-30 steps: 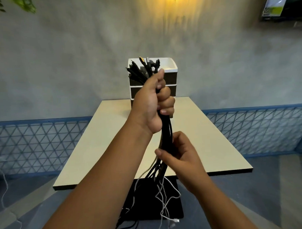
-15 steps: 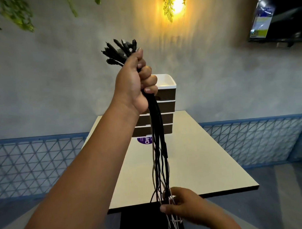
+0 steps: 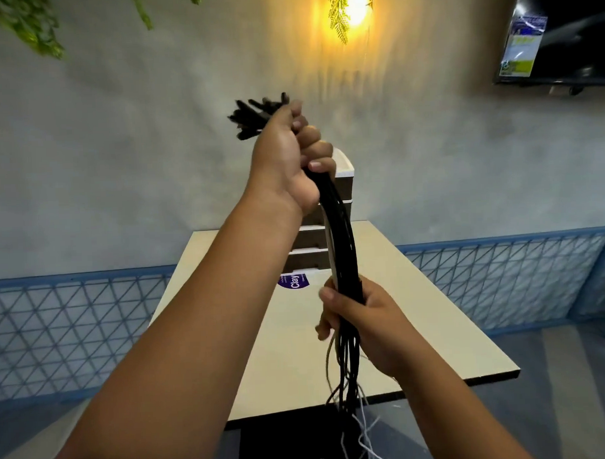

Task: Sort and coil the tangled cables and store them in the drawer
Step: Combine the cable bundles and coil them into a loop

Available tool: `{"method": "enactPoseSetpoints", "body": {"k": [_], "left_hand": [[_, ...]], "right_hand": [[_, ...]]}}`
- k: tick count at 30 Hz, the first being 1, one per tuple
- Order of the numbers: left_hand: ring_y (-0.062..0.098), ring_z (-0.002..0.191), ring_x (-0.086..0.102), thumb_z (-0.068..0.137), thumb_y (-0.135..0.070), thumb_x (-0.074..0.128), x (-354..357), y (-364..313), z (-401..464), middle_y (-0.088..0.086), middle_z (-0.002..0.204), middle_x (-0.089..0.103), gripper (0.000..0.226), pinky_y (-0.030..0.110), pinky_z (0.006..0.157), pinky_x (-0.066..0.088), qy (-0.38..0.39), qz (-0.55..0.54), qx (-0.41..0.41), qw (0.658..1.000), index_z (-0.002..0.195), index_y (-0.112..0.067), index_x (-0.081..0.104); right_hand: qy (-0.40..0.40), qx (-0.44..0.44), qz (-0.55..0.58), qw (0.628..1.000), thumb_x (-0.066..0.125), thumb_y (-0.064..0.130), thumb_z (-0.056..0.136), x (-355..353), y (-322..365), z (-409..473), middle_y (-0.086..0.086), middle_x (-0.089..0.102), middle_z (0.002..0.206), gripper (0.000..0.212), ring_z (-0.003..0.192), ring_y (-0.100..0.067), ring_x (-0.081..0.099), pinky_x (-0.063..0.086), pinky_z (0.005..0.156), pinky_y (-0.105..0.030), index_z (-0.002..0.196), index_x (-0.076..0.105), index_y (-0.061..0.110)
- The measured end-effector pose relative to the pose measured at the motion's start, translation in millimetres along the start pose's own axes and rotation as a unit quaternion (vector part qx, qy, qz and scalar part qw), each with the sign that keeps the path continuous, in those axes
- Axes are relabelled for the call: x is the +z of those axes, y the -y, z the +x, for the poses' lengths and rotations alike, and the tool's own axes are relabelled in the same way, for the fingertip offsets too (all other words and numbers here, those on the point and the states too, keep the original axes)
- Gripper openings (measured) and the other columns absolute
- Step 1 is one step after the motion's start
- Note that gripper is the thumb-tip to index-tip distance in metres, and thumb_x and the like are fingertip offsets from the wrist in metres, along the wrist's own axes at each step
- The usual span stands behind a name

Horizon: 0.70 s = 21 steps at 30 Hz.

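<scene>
A bundle of cables (image 3: pixel 340 228) is held upright above the bench (image 3: pixel 417 328), clenched near its plug ends by the left hand (image 3: pixel 285 161) and lower down by the right hand (image 3: pixel 359 316). Behind it, a stacked drawer unit (image 3: pixel 344 190) is seen, its contents hidden.
</scene>
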<state>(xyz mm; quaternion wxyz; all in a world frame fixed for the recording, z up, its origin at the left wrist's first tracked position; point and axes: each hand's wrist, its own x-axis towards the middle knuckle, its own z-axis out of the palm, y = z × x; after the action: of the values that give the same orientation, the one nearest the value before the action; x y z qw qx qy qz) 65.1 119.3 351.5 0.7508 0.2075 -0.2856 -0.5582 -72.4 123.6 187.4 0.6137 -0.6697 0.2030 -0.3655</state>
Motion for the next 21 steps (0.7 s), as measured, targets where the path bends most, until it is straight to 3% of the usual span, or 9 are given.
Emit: {"method": "enactPoseSetpoints", "body": {"k": [2,6,9,11,13,16,18,19,21], "left_hand": [[0.007,0.028,0.017,0.098,-0.024,0.042,-11.3,-7.4,7.6,-0.009,0.039,0.020,0.040,0.015,0.028,0.017,-0.041,-0.060,-0.005,0.997,0.060,-0.024,0.029],[0.008,0.026,0.018,0.095,-0.016,0.038,-45.1,-11.9,22.1,-0.008,0.037,0.023,0.044,0.013,0.029,0.018,-0.144,-0.153,-0.007,0.978,0.052,-0.021,0.031],[0.009,0.027,0.021,0.093,-0.013,0.040,-71.0,-4.7,25.6,-0.007,0.037,0.026,0.043,0.012,0.032,0.021,-0.219,-0.184,-0.022,0.958,0.051,-0.018,0.031],[0.010,0.026,0.025,0.094,-0.015,0.044,-86.4,1.3,25.9,-0.005,0.036,0.030,0.041,0.011,0.033,0.025,-0.260,-0.210,-0.031,0.942,0.055,-0.016,0.033],[0.011,0.025,0.028,0.096,-0.015,0.044,-102.3,5.8,27.8,0.000,0.033,0.032,0.040,0.011,0.035,0.030,-0.286,-0.239,-0.036,0.927,0.057,-0.014,0.035],[0.015,0.030,0.039,0.097,-0.015,0.040,-123.8,11.8,26.7,0.005,0.037,0.038,0.031,0.017,0.043,0.041,-0.268,-0.251,-0.037,0.929,0.066,-0.013,0.040],[0.023,0.053,0.059,0.099,-0.037,0.046,-129.5,24.1,18.4,0.013,0.058,0.056,0.034,0.031,0.062,0.055,-0.200,-0.235,-0.028,0.951,0.092,-0.005,0.054],[0.029,0.076,0.067,0.095,-0.055,0.045,-132.3,33.6,10.6,0.018,0.081,0.066,0.058,0.041,0.080,0.055,-0.139,-0.202,-0.039,0.969,0.111,-0.001,0.056],[0.037,0.128,0.049,0.077,-0.085,0.039,-131.8,56.6,-14.0,0.025,0.137,0.053,0.107,0.055,0.111,0.031,-0.001,-0.098,-0.103,0.990,0.142,-0.001,0.042]], "right_hand": [[0.047,0.022,0.034,0.998,0.065,0.022,0.092,-6.2,-6.3,-10.6,-0.010,0.046,0.062,0.022,0.059,-0.026,0.058,0.053,0.077,-0.042,0.088,0.049,0.007],[0.085,0.063,-0.022,0.994,0.063,0.038,0.090,-14.5,-11.7,-21.6,-0.010,0.051,0.066,0.029,0.065,-0.028,0.062,0.051,0.085,-0.050,0.088,0.051,0.012],[0.086,0.090,-0.010,0.992,0.056,0.036,0.095,-11.9,-11.7,-29.6,-0.008,0.045,0.064,0.028,0.055,-0.023,0.051,0.051,0.070,-0.043,0.082,0.047,0.014],[0.067,0.102,0.041,0.992,0.055,0.033,0.096,-5.2,-8.6,-33.5,-0.004,0.034,0.062,0.031,0.049,-0.017,0.033,0.034,0.053,-0.032,0.075,0.041,0.015],[0.048,0.124,0.104,0.986,0.053,0.031,0.099,1.8,-0.8,-34.9,-0.003,0.026,0.062,0.033,0.050,-0.014,0.021,0.018,0.051,-0.031,0.075,0.038,0.014],[0.052,0.137,0.133,0.980,0.052,0.032,0.098,8.9,16.9,-35.3,-0.004,0.025,0.062,0.031,0.051,-0.015,0.017,0.014,0.052,-0.031,0.074,0.041,0.014],[0.061,0.128,0.149,0.979,0.054,0.034,0.096,11.1,28.9,-34.4,-0.002,0.025,0.060,0.032,0.049,-0.013,0.017,0.015,0.049,-0.028,0.074,0.041,0.016],[0.065,0.118,0.160,0.978,0.054,0.033,0.093,11.3,35.0,-33.1,0.000,0.024,0.059,0.029,0.047,-0.012,0.017,0.015,0.047,-0.026,0.075,0.040,0.016],[0.073,0.099,0.183,0.975,0.053,0.032,0.091,10.2,48.0,-28.8,0.002,0.024,0.057,0.025,0.044,-0.010,0.017,0.017,0.044,-0.022,0.076,0.040,0.016]]}}
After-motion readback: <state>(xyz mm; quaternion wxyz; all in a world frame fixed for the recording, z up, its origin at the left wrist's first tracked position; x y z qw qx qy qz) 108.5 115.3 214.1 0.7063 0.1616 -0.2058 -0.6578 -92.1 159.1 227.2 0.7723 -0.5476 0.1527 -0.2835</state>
